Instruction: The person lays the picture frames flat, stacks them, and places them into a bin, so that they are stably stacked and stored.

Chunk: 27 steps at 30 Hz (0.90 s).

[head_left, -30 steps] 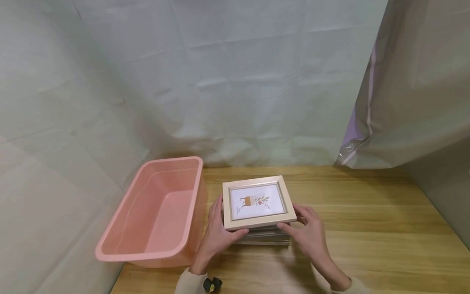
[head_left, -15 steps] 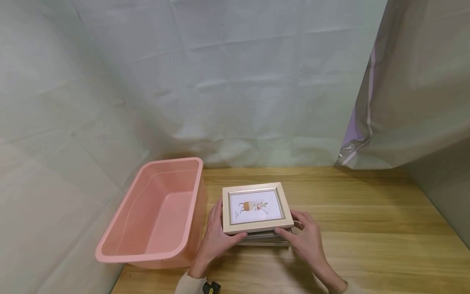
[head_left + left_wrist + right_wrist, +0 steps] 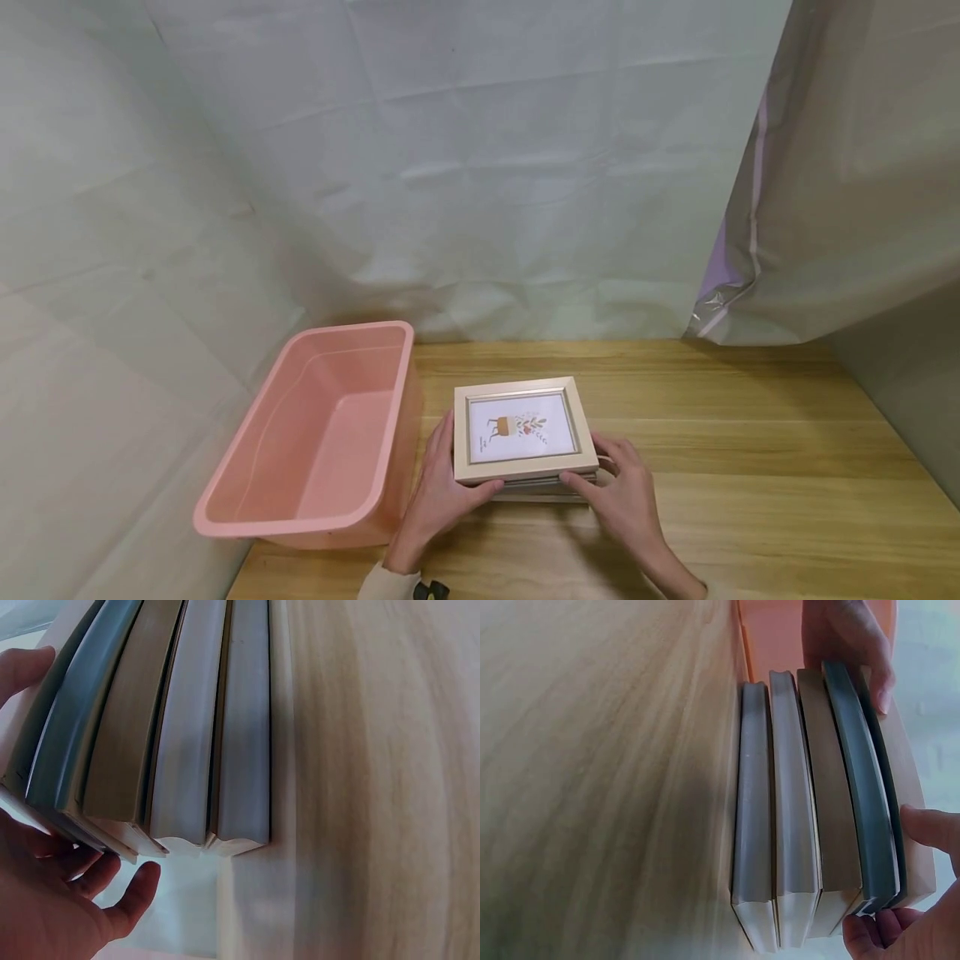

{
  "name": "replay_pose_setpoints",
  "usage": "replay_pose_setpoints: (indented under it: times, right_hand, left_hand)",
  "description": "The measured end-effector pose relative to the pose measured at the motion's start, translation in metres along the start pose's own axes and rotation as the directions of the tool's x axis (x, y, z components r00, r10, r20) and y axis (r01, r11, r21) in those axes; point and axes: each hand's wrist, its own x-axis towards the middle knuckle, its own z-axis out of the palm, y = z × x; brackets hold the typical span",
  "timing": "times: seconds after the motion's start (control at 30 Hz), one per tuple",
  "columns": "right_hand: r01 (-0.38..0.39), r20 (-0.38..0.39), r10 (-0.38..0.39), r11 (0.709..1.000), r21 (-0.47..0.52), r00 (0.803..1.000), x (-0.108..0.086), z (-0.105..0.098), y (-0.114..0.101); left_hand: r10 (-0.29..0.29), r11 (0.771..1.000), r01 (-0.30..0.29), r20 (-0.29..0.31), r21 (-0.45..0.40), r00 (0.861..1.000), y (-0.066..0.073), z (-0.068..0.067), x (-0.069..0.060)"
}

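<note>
A picture frame (image 3: 525,429) with a cream border and a drawing of plants and an orange shape lies face up on a stack of several frames. Seen from the left wrist, the stack (image 3: 187,735) shows silver-grey, brownish and dark blue-green edges. My left hand (image 3: 441,492) grips the upper frames at their left corner, thumb along the front edge and fingers at the side. At the opposite corner my right hand (image 3: 624,496) holds them, its thumb (image 3: 930,826) on the front edge and its fingertips at the side. The back of the stack is hidden.
A pink plastic tub (image 3: 300,526) stands on the wooden table (image 3: 765,467) just left of the stack. Pale sheeting (image 3: 480,183) hangs behind and to the left, and a grey-brown curtain (image 3: 862,183) hangs at the right.
Both hands have come down and slightly toward me with the cream picture frame on top. Its upper layers now sit closer to the lower stack, which shows less beneath.
</note>
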Motion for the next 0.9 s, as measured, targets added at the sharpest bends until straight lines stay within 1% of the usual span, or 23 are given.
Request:
replay_pose_setpoints:
  times: [0.17, 0.33, 0.53, 0.73, 0.9]
  right_hand:
    - [0.001, -0.007, -0.001, 1.0, 0.015, 1.0, -0.001, 0.002, 0.003]
    - [-0.024, 0.0, 0.024, 0.998, 0.052, 1.0, -0.002, 0.004, 0.004]
    - [-0.04, 0.009, 0.039, 0.997, 0.073, 0.999, -0.003, 0.004, 0.006]
    - [-0.111, 0.057, 0.103, 0.979, 0.173, 0.993, -0.001, 0.003, 0.01]
    - [-0.155, 0.089, 0.14, 0.967, 0.203, 0.986, 0.001, 0.001, 0.013]
  left_hand:
    - [0.019, 1.0, -0.019, 0.002, 0.01, 1.0, -0.003, 0.001, 0.001]
    - [0.04, 0.999, -0.04, -0.002, 0.008, 0.999, -0.005, 0.002, 0.001]
    - [0.05, 0.999, -0.05, -0.011, 0.005, 0.999, -0.007, 0.003, 0.001]
    - [0.045, 0.998, -0.046, -0.017, -0.042, 0.999, -0.009, 0.003, 0.0]
    - [0.036, 0.996, -0.038, -0.026, -0.075, 0.999, -0.008, 0.0, -0.004]
